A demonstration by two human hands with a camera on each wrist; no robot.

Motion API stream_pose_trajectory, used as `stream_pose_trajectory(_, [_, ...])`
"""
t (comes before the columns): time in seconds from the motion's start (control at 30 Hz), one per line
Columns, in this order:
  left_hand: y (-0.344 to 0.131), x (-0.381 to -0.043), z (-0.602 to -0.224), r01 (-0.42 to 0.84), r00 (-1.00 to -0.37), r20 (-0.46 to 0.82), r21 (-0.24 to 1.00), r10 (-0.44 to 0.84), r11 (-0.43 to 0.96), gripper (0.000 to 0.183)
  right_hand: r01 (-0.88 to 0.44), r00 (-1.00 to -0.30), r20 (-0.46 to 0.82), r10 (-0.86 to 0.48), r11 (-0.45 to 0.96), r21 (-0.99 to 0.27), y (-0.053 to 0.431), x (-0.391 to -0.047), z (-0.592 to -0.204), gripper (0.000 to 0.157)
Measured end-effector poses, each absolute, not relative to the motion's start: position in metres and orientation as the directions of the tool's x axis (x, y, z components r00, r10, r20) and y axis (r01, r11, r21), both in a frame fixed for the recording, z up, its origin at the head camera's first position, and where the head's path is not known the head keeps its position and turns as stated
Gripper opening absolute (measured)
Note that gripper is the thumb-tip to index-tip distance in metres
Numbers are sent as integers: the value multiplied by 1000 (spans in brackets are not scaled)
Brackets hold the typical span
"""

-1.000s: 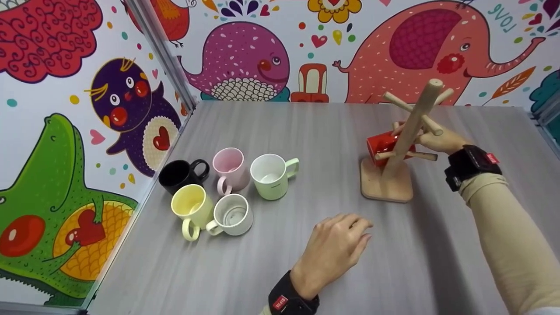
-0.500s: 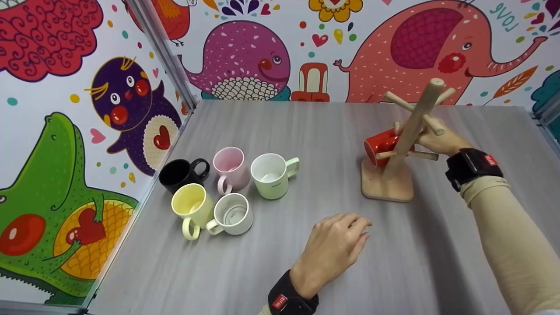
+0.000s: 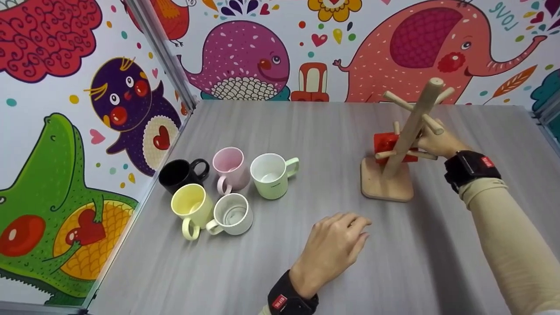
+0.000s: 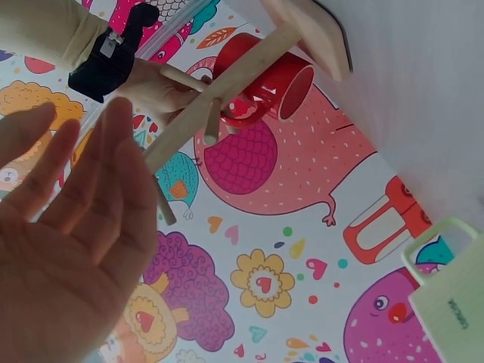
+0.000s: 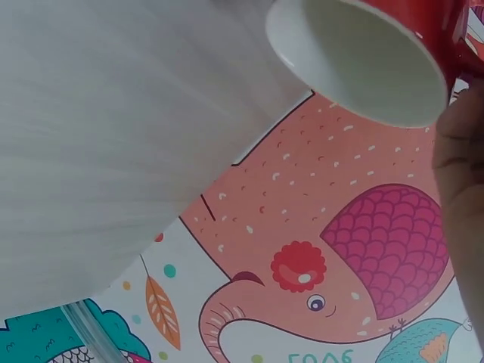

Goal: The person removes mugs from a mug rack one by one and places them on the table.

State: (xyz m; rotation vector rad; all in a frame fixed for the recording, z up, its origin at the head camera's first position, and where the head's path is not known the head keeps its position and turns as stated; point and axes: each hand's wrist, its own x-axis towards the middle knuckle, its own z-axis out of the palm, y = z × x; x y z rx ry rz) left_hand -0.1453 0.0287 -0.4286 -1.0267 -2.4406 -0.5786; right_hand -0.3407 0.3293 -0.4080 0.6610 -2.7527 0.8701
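A wooden mug tree (image 3: 418,116) with several pegs stands on a square base at the right of the table in the head view. Behind its post lies a red mug (image 3: 381,143) on its side, among the lower pegs. My right hand (image 3: 439,139) is behind the tree and holds this mug by its handle side; the post and pegs partly hide the fingertips. The right wrist view shows the white inside of the mug (image 5: 363,64) beside the hand. My left hand (image 3: 332,245) holds nothing, its fingers loosely bent, in front of the tree.
To the left stand a black mug (image 3: 177,175), a pink mug (image 3: 234,173), a pale green mug (image 3: 271,186), a yellow mug (image 3: 199,212) and a white mug (image 3: 238,221), close together. Printed walls bound the grey table (image 3: 323,144) at the back and left.
The red mug first tilted with its left end swinging toward the front, then turned back level and shifted slightly right behind the post. My left hand stays almost still.
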Motion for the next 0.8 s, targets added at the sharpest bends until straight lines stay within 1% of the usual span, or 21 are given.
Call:
stream_pose_trajectory(0.17, [28,-146,-430,739,-632,538,199,558,644,13,-461,-886,311,-343,722,-516,330,-342,-409,16])
stream_pose_trajectory(0.4, [28,-146,-431,739,-623,554,185,553,648,12,-363,-923,174,-344,623,-693,329,-343,-410,13])
stream_pose_trajectory(0.53, [29,-146,-432,738,-627,551,191,551,648,12,-329,-929,139,-343,594,-734,327,-342,-411,22])
stream_pose_trajectory(0.6, [28,-146,-432,737,-629,548,195,551,647,12,-290,-940,106,-324,598,-747,327,-342,-412,25])
stream_pose_trajectory(0.7, [28,-146,-431,736,-630,545,192,553,649,13,-250,-956,93,-277,609,-753,330,-342,-413,25])
stream_pose_trajectory(0.8, [27,-147,-431,735,-632,541,189,555,652,14,-216,-968,93,-232,592,-777,333,-341,-412,28])
